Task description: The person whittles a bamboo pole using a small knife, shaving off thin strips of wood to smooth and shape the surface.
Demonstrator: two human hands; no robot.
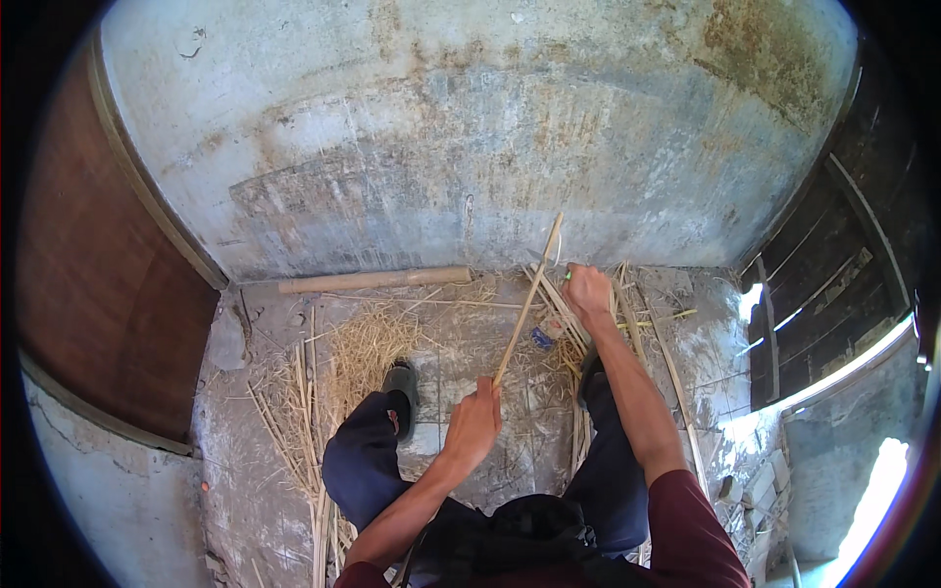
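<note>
Left hand (473, 423) grips the near end of 1 thin bamboo strip (527, 299); right hand (586, 290), closed beyond it, holds something unclear. The strip looks light, springy, splintery.

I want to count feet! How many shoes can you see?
2. One dark shoe sits on the concrete floor by the straw pile. The other shoe peeks out under the right forearm, mostly hidden.
</note>
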